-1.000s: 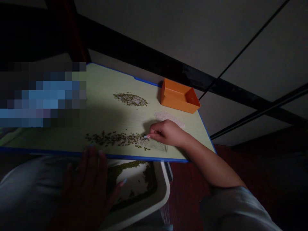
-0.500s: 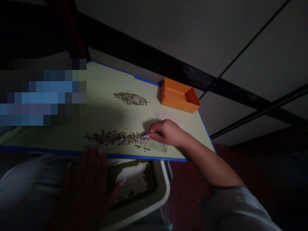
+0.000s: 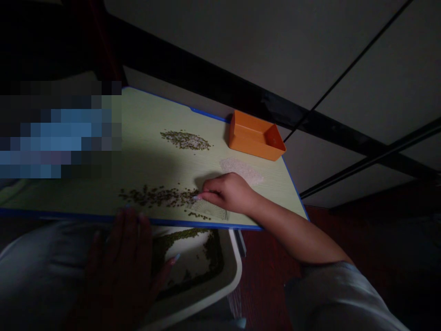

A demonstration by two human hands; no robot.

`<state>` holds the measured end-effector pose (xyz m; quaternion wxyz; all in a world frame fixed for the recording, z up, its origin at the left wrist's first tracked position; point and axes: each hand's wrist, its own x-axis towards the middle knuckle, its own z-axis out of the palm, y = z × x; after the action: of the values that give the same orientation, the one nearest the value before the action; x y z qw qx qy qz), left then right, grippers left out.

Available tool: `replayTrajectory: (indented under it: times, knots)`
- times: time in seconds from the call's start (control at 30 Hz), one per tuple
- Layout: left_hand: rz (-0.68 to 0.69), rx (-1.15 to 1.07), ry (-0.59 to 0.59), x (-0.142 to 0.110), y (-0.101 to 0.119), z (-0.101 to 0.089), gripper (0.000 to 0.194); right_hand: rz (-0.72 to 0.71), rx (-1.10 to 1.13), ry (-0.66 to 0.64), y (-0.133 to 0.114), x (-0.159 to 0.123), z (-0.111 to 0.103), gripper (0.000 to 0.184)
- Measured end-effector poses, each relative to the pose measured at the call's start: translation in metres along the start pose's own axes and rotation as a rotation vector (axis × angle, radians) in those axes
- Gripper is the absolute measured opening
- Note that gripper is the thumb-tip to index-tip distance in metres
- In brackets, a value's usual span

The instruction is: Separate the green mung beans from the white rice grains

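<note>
My right hand (image 3: 225,192) is closed in a pinch low over the pale green tabletop (image 3: 144,170). Its fingers grip a clear plastic protractor (image 3: 210,210) that lies against the table. The protractor's left edge meets the right end of a long strip of dark green beans (image 3: 155,196) mixed with paler grains. A few beans lie scattered below it. My left hand (image 3: 120,257), in deep shadow, lies with fingers stretched out at the table's near edge, holding nothing. Under it sits a white basin (image 3: 237,271) with many green beans along its walls.
Farther back is a pile of green beans mixed with white grains (image 3: 186,140). A heap of white grains (image 3: 243,170) lies beyond my right hand. At the back right corner stands an orange box (image 3: 253,146). A blue rim (image 3: 193,225) edges the table. The far left is pixelated.
My right hand has slid left with the protractor, pushing the right end of the bean strip leftward. The left hand stays in place.
</note>
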<state>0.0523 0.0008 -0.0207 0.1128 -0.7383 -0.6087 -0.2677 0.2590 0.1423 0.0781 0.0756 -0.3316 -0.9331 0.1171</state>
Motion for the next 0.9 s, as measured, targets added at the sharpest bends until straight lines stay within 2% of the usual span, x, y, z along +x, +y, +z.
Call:
replayTrajectory:
  times: [0.2, 0.53, 0.77, 0.9]
  knots:
    - [0.017, 0.009, 0.006, -0.0004, -0.0004, 0.0019, 0.082, -0.032, -0.019, -0.016, -0.0044, -0.0023, -0.0008, 0.038]
    - [0.008, 0.006, -0.01, 0.0017, 0.0001, 0.0019, 0.081, -0.088, 0.091, -0.068, -0.0054, -0.005, -0.0028, 0.034]
    - [0.005, 0.008, -0.004, 0.0016, 0.0024, 0.0008, 0.081, 0.004, 0.064, 0.041, -0.0013, -0.0035, -0.0028, 0.041]
    - [0.005, 0.014, 0.014, 0.0006, 0.0019, 0.0014, 0.083, -0.037, -0.016, 0.048, -0.0037, 0.003, 0.0035, 0.044]
